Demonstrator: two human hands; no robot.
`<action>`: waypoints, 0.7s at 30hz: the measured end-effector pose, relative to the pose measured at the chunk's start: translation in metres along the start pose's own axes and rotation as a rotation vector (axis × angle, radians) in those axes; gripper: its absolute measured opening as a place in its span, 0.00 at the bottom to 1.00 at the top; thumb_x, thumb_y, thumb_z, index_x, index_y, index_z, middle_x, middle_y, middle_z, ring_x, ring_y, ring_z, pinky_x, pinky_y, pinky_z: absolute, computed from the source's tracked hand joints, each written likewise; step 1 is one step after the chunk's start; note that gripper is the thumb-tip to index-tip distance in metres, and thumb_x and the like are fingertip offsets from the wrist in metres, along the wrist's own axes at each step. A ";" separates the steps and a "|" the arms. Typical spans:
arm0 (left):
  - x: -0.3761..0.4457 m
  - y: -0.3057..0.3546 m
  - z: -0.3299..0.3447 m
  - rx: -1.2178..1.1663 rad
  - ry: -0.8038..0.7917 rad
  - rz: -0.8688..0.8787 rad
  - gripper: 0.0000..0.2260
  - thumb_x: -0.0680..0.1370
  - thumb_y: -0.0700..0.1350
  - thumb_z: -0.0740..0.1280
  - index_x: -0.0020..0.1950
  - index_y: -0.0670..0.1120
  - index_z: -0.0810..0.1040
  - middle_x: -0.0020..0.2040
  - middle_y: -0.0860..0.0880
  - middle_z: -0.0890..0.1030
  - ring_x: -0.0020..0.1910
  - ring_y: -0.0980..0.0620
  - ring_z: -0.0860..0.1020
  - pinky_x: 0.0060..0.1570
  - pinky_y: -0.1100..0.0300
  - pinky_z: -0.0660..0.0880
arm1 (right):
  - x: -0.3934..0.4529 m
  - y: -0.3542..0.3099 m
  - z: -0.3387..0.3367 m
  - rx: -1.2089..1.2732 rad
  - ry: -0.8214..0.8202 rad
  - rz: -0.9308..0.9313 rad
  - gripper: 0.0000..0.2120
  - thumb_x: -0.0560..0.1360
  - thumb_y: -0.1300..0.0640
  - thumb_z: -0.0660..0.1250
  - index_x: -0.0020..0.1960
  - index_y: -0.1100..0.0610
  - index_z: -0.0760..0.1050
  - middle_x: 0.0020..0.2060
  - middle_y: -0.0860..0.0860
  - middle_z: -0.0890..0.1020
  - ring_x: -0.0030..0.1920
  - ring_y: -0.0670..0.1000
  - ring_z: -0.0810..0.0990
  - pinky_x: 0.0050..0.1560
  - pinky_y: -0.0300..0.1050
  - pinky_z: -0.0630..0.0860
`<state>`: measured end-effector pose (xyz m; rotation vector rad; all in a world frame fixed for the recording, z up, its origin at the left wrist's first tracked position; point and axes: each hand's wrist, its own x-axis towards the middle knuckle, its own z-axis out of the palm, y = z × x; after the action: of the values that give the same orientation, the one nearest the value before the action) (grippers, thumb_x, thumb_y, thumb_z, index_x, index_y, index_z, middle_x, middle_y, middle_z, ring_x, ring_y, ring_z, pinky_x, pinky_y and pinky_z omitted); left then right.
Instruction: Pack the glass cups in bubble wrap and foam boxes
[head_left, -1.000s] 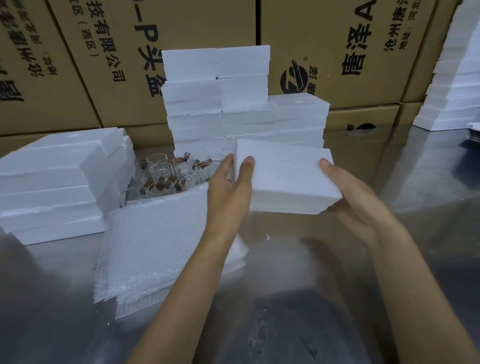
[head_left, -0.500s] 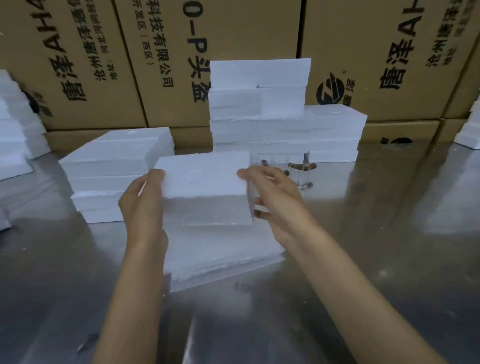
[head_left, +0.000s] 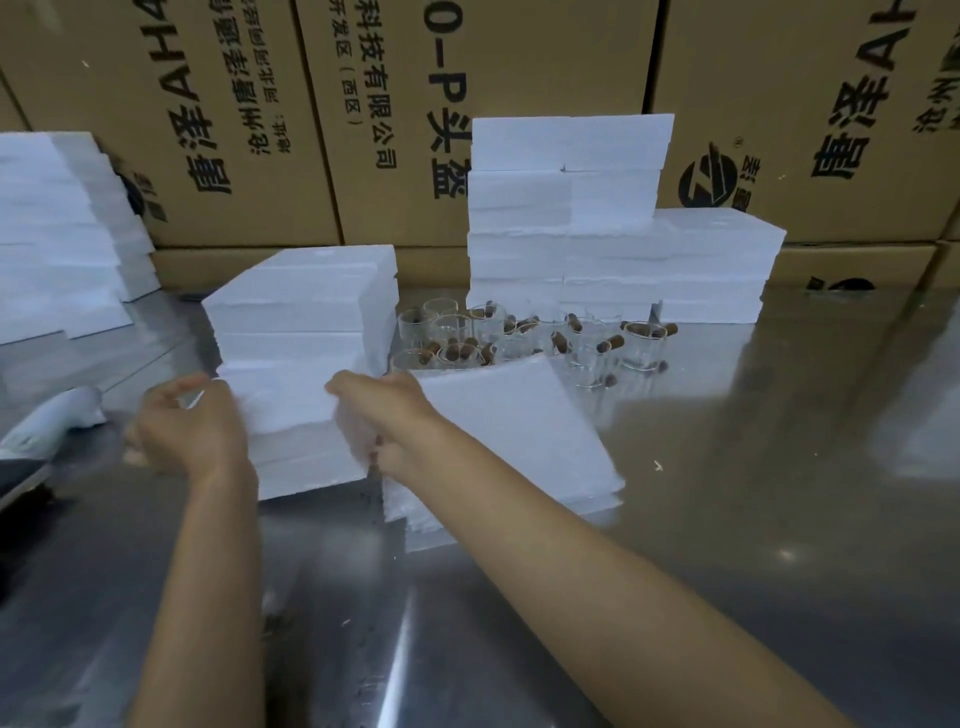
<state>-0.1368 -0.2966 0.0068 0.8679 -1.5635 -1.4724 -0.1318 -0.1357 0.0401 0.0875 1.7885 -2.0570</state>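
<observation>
Behind everything, printed cardboard cartons (head_left: 519, 93) wall off the steel table (head_left: 779, 519). On the table stand white foam stacks: a tall one at the back (head_left: 571, 208), a lower one to the left (head_left: 306, 301). Just right of that lower stack lies a pile of bubble wrap sheets (head_left: 509, 431), and behind it the glass cups (head_left: 519, 332) cluster in the open, unwrapped. Smallest of all, one foam box (head_left: 291, 410) sits at the front of the left stack; the left hand (head_left: 192, 431) curls round its left end and the right hand (head_left: 384, 415) grips its right end. The risk, I judge, is the cups — they stand close behind, so a careless swing of the box could topple them.
</observation>
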 end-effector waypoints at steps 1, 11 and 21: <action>0.001 -0.002 0.000 0.032 0.040 -0.026 0.10 0.75 0.44 0.65 0.55 0.51 0.79 0.66 0.40 0.72 0.69 0.38 0.67 0.66 0.50 0.71 | 0.003 0.002 0.004 -0.002 0.000 0.028 0.23 0.75 0.55 0.68 0.67 0.61 0.70 0.54 0.54 0.75 0.39 0.51 0.74 0.30 0.34 0.69; -0.011 -0.009 0.025 0.154 0.067 0.174 0.10 0.76 0.41 0.67 0.56 0.44 0.82 0.63 0.45 0.69 0.71 0.43 0.63 0.65 0.59 0.65 | 0.021 0.008 0.019 -0.007 0.078 0.071 0.24 0.78 0.62 0.55 0.74 0.62 0.62 0.62 0.53 0.74 0.45 0.51 0.72 0.45 0.40 0.70; -0.040 0.012 0.032 0.216 0.143 0.549 0.15 0.74 0.38 0.61 0.59 0.39 0.78 0.65 0.38 0.72 0.68 0.37 0.67 0.70 0.51 0.58 | 0.018 0.001 0.009 -0.017 -0.007 -0.061 0.27 0.77 0.64 0.53 0.77 0.60 0.59 0.66 0.52 0.71 0.62 0.54 0.72 0.63 0.45 0.69</action>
<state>-0.1469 -0.2458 0.0147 0.5789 -1.6985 -0.8471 -0.1463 -0.1489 0.0355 0.0205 1.8251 -2.0808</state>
